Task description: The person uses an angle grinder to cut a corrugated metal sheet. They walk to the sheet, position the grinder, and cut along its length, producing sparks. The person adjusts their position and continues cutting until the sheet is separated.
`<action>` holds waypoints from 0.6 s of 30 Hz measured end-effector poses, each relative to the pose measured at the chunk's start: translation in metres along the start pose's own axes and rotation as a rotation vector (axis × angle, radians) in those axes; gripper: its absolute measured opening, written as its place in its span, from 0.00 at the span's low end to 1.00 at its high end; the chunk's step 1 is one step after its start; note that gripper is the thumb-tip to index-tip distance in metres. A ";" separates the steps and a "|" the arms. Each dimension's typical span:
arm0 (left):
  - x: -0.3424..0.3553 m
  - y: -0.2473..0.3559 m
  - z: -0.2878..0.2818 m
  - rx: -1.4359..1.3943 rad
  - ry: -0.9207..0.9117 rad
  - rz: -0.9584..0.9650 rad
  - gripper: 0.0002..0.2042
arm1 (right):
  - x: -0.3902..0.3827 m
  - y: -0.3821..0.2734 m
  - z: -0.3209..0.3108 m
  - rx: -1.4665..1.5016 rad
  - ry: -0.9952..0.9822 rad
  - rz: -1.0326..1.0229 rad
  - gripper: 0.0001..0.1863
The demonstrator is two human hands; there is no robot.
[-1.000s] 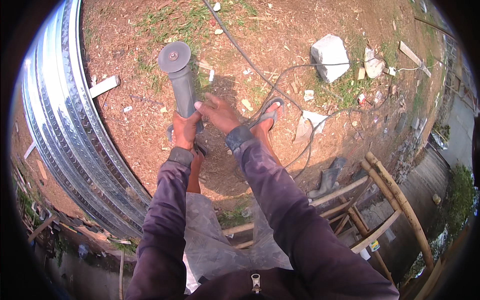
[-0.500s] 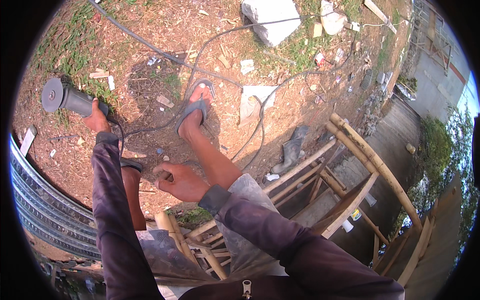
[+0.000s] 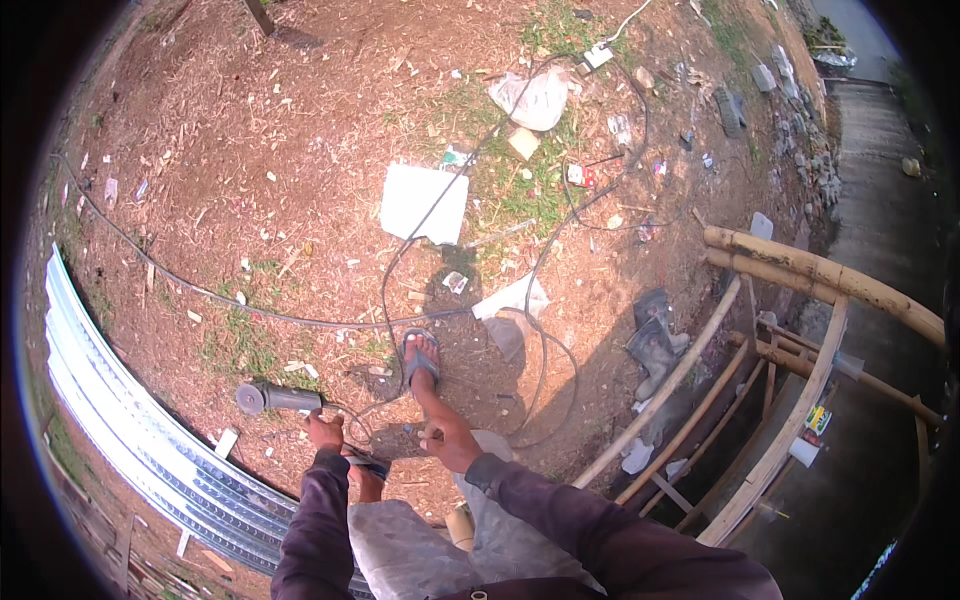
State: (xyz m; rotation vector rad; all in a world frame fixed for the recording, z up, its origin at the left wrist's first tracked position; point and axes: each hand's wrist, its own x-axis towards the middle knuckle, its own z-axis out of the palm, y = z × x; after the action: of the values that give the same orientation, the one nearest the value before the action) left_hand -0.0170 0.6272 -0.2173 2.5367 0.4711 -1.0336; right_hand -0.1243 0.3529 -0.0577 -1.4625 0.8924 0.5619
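Note:
My left hand (image 3: 323,432) is wrapped round the rear end of a dark angle grinder (image 3: 294,399). The grinder is held out to the left, its round disc (image 3: 250,399) facing up. A cord trails from its back toward my feet. My right hand (image 3: 455,444) is in front of my right leg with its fingers curled in; whether anything sits inside them is hidden. Below it is my sandalled foot (image 3: 422,358) on the dirt.
Shiny corrugated metal sheets (image 3: 130,400) lie at the left. A bamboo frame (image 3: 770,262) stands at the right beside grey boots (image 3: 652,340). Dark cable (image 3: 268,313) loops across the ground. Farther off are a white block (image 3: 425,203), a plastic bag (image 3: 533,97) and a power socket (image 3: 598,56).
My view has risen and shifted, showing more ground ahead. The grinder, still in my left hand, appears lower and nearer the metal sheets. My right hand also appears lower, fingers still curled.

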 end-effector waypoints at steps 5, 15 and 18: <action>-0.056 0.155 -0.048 0.036 -0.105 0.212 0.21 | -0.064 -0.008 -0.153 -0.003 0.258 0.104 0.11; -0.114 0.402 -0.148 -0.021 -0.503 0.312 0.13 | -0.189 0.038 -0.315 0.099 0.925 0.257 0.08; -0.057 0.384 -0.148 0.846 -0.766 0.482 0.19 | -0.178 0.028 -0.373 0.061 0.991 0.199 0.10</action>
State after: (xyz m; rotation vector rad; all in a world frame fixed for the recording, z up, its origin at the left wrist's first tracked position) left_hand 0.1991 0.3456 -0.0003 2.3265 -0.9075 -2.1191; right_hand -0.3132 0.0235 0.1082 -1.5961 1.8141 -0.1048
